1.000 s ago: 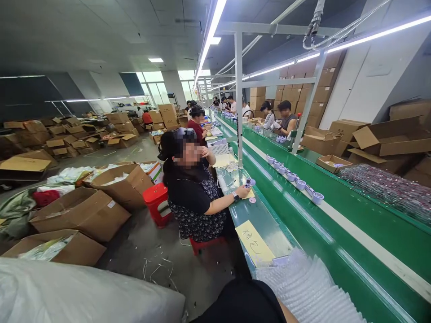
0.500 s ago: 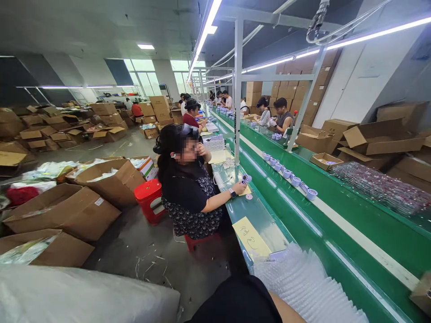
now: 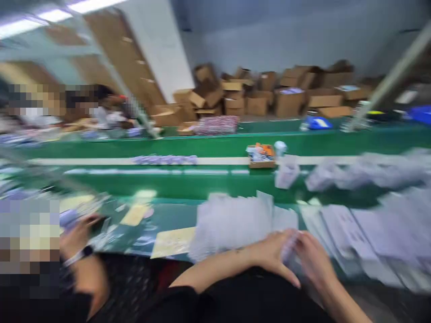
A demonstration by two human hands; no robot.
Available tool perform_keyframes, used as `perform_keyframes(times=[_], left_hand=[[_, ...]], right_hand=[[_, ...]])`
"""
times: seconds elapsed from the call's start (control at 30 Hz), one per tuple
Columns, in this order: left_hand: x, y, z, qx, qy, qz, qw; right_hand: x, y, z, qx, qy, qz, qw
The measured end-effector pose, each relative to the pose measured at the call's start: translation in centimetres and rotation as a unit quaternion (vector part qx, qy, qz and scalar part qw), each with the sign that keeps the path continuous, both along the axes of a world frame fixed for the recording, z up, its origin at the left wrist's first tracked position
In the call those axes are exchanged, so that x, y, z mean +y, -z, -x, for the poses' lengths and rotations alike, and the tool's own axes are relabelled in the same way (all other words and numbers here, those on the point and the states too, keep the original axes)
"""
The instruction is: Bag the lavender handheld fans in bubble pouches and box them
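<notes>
Green conveyor bench (image 3: 215, 184), blurred, with cardboard boxes (image 3: 256, 94) stacked behind.
Left hand (image 3: 272, 258) and right hand (image 3: 311, 262) met at the bench edge, both pinching a pale bubble-wrap bag (image 3: 290, 246) beside the bag pile (image 3: 232, 222); in such blur, the slick bag could probably slip free.

My hands (image 3: 292, 255) meet at the near table edge, on the stack of bubble-wrap bags (image 3: 235, 222). Behind the stack runs the conveyor belt (image 3: 208, 179), carrying a small open carton (image 3: 261, 156). Left of me sits a co-worker's hand (image 3: 79, 231).
</notes>
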State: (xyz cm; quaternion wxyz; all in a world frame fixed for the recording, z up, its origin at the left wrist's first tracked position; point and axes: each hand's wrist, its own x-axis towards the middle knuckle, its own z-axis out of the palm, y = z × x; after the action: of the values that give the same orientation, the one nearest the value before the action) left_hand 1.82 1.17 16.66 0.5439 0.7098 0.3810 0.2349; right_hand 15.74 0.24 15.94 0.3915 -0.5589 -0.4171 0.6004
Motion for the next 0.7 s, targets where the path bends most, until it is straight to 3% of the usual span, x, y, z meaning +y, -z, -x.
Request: perform_keyframes(times=[0.1, 0.17, 0.3, 0.4, 0.5, 0.57, 0.7], left_hand=[[1.6, 2.7, -0.7, 0.018, -0.072, -0.014, 0.997], [2.5, 3.5, -0.2, 0.020, -0.146, 0.031, 0.989], [3.1, 2.8, 1.0, -0.075, -0.248, 0.228, 0.939], [3.1, 2.0, 1.1, -0.154, -0.281, 0.294, 0.901], [2.9, 1.8, 1.3, -0.180, -0.292, 0.314, 0.885], [2.9, 1.9, 1.8, -0.184, -0.307, 0.319, 0.877], [3.0, 2.2, 3.9, -0.203, -0.354, 0.314, 0.857]], right_hand=[[0.4, 1.6, -2.5, -0.096, 0.066, -0.001, 0.993], [1.9, 2.2, -5.2, -0.179, 0.074, -0.001, 0.981], [5.4, 3.3, -13.9, -0.386, 0.118, -0.001, 0.915], [6.9, 5.4, -18.8, -0.486, 0.079, 0.013, 0.870], [7.1, 7.4, -20.4, -0.526, 0.000, 0.013, 0.850], [7.1, 7.8, -20.8, -0.538, -0.036, 0.011, 0.842], [8.4, 5.5, -22.2, -0.557, -0.042, 0.008, 0.829]])
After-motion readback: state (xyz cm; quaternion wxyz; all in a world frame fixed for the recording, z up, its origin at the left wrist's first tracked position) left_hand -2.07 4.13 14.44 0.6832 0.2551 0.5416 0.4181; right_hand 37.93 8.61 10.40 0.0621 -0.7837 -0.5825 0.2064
